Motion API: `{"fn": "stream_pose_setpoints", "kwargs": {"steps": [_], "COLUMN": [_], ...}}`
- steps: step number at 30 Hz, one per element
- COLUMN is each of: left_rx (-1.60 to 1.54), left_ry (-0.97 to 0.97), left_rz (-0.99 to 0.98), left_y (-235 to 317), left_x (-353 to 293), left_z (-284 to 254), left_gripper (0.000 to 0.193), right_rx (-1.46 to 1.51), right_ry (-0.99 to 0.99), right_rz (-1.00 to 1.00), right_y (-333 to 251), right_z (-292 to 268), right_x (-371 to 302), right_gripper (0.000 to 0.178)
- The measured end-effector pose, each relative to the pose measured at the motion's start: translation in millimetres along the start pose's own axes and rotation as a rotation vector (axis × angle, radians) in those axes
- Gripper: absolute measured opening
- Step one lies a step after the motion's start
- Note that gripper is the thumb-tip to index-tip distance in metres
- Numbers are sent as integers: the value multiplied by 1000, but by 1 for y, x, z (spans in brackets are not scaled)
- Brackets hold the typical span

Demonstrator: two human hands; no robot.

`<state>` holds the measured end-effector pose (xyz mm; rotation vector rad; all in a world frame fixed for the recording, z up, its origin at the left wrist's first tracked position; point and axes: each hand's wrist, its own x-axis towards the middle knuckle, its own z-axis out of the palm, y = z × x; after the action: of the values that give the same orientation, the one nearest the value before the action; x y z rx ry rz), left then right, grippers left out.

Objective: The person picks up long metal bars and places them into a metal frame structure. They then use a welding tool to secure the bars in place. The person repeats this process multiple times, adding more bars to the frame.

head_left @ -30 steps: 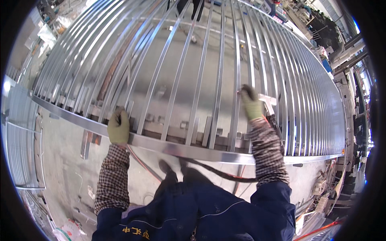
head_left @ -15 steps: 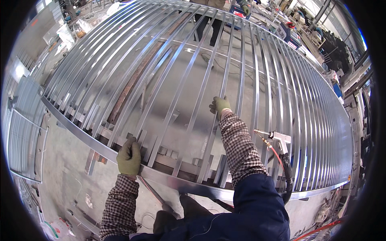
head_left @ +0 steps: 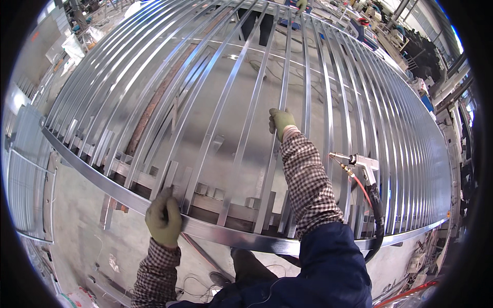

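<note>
A large frame of shiny parallel metal bars [head_left: 233, 97] lies before me, with a long front rail [head_left: 221, 233] along its near edge. My right hand [head_left: 282, 122], in a green glove, is closed around one bar near the frame's middle. At the front rail, my left hand [head_left: 164, 220], also gloved, has its fingers curled together. Its fingertips are slightly blurred against the rail and bar ends, so what they pinch is hidden. Short upright metal pieces [head_left: 186, 179] stand between the bars beside it. A welding torch [head_left: 354, 160] rests on the bars right of my right forearm.
A black cable [head_left: 379, 220] and a red hose [head_left: 363, 190] run from the torch over the front rail. Another person's dark-trousered legs [head_left: 257, 26] stand at the far side. Left of the frame is a metal rack [head_left: 32, 185]. Cables lie on the floor near my feet.
My view has shifted a little. My left hand has tilted and sits lower at the rail, its fingers more curled. My right hand stays closed on its bar.
</note>
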<state>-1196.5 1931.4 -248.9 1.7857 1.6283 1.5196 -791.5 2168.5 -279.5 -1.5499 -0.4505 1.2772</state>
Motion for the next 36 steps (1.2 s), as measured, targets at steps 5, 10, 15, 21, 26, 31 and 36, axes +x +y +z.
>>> {"fn": "stream_pose_setpoints", "kwargs": {"steps": [5, 10, 15, 21, 26, 31, 36], "left_rx": [121, 177, 244, 188, 198, 118, 141], "left_ry": [-15, -49, -112, -60, -72, -66, 4], "left_rz": [429, 446, 369, 355, 389, 378, 332], "left_y": [32, 40, 34, 35, 37, 33, 30], "left_x": [-26, -52, -61, -64, -58, -57, -65], "left_z": [16, 30, 28, 32, 32, 36, 42], "left_gripper": [25, 27, 28, 31, 32, 34, 26], "right_rx": [9, -18, -45, -44, -64, -150, -194], "right_ry": [14, 18, 44, 82, -35, 13, -85], "right_rz": [-2, -30, -13, -1, 45, -63, -60], "right_y": [-3, -7, -7, -6, -9, -3, 2], "right_z": [-1, 1, 3, 1, 2, -5, -15], "right_x": [-5, -12, -7, -5, 1, 10, 31], "right_gripper": [32, 36, 41, 23, 23, 23, 18]}}
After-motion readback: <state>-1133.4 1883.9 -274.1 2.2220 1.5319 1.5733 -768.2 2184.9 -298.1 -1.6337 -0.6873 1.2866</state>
